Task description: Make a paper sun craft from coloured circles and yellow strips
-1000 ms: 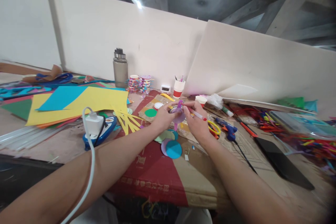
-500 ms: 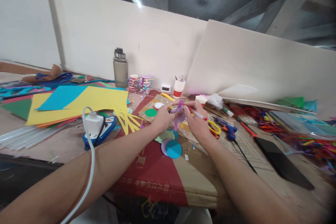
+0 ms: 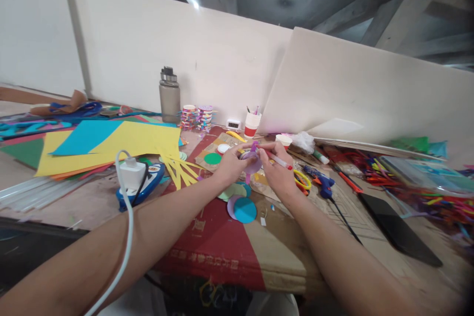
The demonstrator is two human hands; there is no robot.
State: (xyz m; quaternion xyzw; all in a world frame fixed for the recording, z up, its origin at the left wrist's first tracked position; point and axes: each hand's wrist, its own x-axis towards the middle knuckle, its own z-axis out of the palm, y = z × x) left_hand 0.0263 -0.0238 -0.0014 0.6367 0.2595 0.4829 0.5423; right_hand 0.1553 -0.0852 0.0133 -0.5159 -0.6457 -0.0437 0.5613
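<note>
My left hand (image 3: 232, 164) is closed around a purple paper disc (image 3: 253, 165), held above the cardboard. A darker purple strip (image 3: 254, 146) crosses the disc, sticking out above and below it. Between the fingers of my right hand (image 3: 277, 173) lies a white pen with a red end (image 3: 282, 162); its fingertips meet the disc's right edge, and the pen's tip is hidden. Below the hands, a blue paper disc (image 3: 245, 210) partly covers a pale purple one, with light green discs (image 3: 232, 191) behind. A green disc (image 3: 212, 158) lies left of my left hand.
Yellow paper (image 3: 140, 138) and a blue power strip (image 3: 155, 182) are on the left; a white cable crosses my left forearm. At the back stand a bottle (image 3: 170, 98) and paper cups (image 3: 251, 131). A blue glue gun (image 3: 322, 185) and black phone (image 3: 400, 229) lie right.
</note>
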